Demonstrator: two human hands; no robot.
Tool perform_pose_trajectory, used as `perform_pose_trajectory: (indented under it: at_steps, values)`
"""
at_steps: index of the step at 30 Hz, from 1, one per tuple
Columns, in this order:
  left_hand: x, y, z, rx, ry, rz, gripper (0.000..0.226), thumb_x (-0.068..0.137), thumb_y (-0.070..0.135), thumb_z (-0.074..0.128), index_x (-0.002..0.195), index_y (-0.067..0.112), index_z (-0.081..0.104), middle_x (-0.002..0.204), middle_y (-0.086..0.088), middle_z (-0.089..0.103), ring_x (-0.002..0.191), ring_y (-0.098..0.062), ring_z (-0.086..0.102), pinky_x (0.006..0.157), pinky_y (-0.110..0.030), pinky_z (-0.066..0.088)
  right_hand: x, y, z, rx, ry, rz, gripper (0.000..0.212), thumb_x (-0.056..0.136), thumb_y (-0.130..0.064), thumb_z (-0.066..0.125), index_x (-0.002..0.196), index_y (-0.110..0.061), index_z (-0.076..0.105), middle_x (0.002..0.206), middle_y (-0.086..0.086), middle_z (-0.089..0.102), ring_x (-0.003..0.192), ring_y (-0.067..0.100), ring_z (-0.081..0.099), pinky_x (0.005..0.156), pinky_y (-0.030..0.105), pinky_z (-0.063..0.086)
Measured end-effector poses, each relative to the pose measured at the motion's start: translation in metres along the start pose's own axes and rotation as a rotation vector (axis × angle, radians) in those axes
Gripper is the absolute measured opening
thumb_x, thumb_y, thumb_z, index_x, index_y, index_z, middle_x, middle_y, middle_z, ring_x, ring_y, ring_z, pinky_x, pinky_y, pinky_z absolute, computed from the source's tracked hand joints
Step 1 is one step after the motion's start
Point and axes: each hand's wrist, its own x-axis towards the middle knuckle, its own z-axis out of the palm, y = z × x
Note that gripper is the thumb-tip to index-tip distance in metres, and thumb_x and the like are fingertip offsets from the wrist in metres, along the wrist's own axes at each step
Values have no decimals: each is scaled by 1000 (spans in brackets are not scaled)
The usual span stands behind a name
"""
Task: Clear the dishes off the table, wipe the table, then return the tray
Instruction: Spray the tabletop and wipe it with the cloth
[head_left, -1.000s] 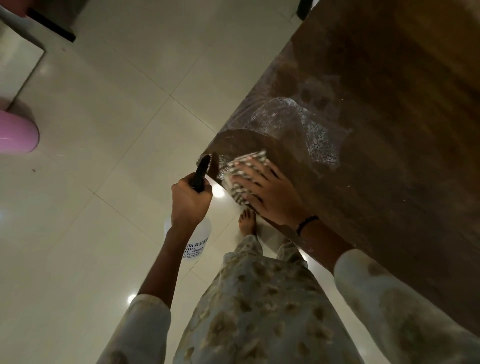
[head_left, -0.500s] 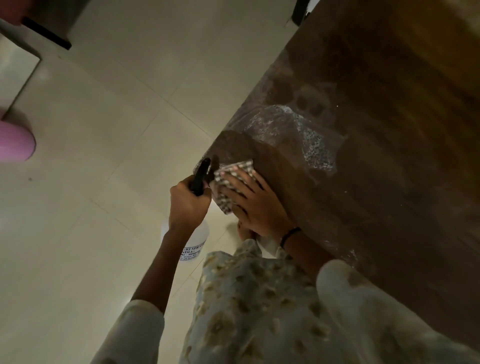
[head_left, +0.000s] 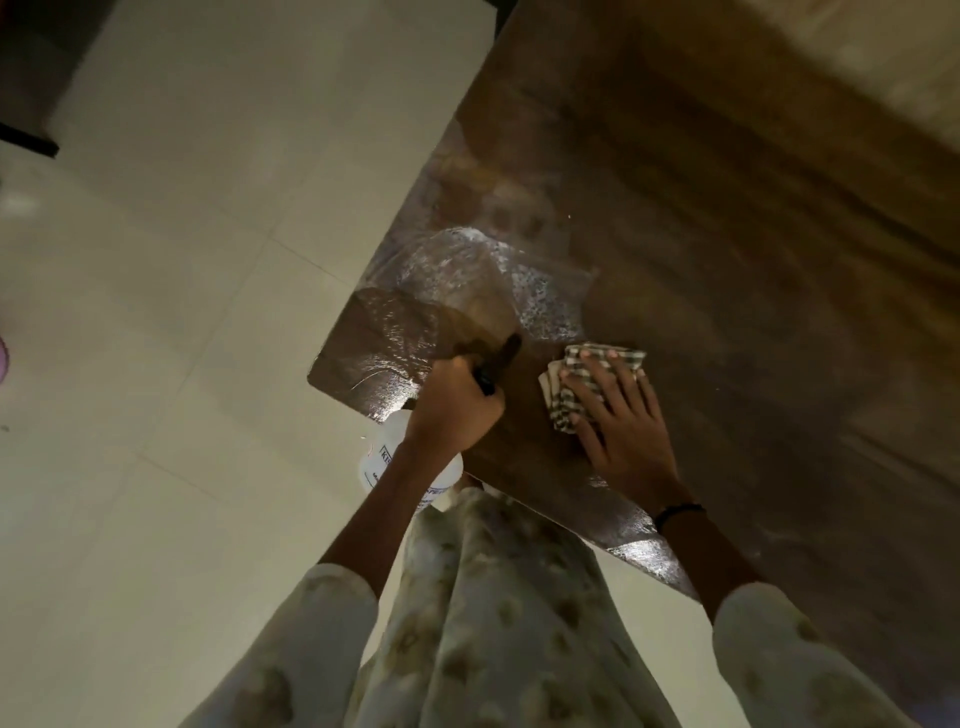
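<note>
Nearest me, my left hand is curled round the black trigger head of a white spray bottle that hangs at the table's corner. Just beyond, my right hand lies flat, fingers straight, pressing a checked cloth onto the dark wooden table (a wet, speckled patch gleams near that corner). Pale floor tiles lie past the edge.

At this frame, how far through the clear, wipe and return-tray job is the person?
No dishes show on the visible table. Wiping is under way: right hand presses a checked cloth flat; left hand grips a spray bottle. Wet patches remain; no tray in view.
</note>
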Motion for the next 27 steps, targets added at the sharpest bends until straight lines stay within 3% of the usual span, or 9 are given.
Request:
perform_pose_trajectory:
  at_steps: [4,7,10,13,17,22,25,27]
  values:
    - [1,18,18,71,-22,-18,22,80,16,61,98,6,65,86,-17,66,77,-34,66,71,-43,58,0,4,3,40,6,-10,50,100,-40,37,149,-29,32,159,-1,23,148,24,15,120,47,15]
    - [-1,26,25,72,-13,-19,20,81,13,61,99,4,66,90,-19,67,81,-34,66,74,-40,57,0,7,4,48,-10,-24,50,100,-41,37,149,-29,33,159,-1,23,149,24,15,119,48,16]
    - [-3,34,26,84,18,11,15,83,11,60,91,0,65,80,-20,65,75,-32,64,64,-31,49,1,12,4,43,-26,-41,50,101,-41,39,149,-30,33,159,-3,22,149,22,15,120,47,17]
    - [3,39,25,104,41,-31,12,81,7,59,84,-4,64,62,-7,54,68,-32,61,59,-30,45,9,23,-2,32,-25,-60,50,101,-41,39,149,-31,32,160,-4,22,149,22,14,120,47,17]
    - [19,37,24,106,64,-85,19,78,14,61,84,-4,61,75,-16,60,69,-33,62,58,-31,45,46,46,-18,39,11,6,50,101,-41,33,150,-28,31,159,1,24,148,24,15,119,48,16]
    - [29,36,16,114,83,-31,14,80,15,59,74,3,57,62,-10,54,54,-29,55,51,-30,41,112,32,-30,58,61,74,51,101,-37,29,150,-24,30,159,5,23,148,30,12,120,51,8]
    - [33,34,13,98,114,-23,13,80,18,59,71,9,56,66,-14,57,54,-29,55,53,-35,47,118,7,-24,83,49,21,50,101,-35,29,150,-23,31,159,5,24,148,30,11,119,49,1]
    - [31,37,10,91,116,-5,19,81,13,59,64,15,51,58,-11,54,47,-25,50,51,-35,44,98,4,-21,55,19,-98,49,102,-35,30,149,-23,33,159,4,25,148,30,13,121,48,4]
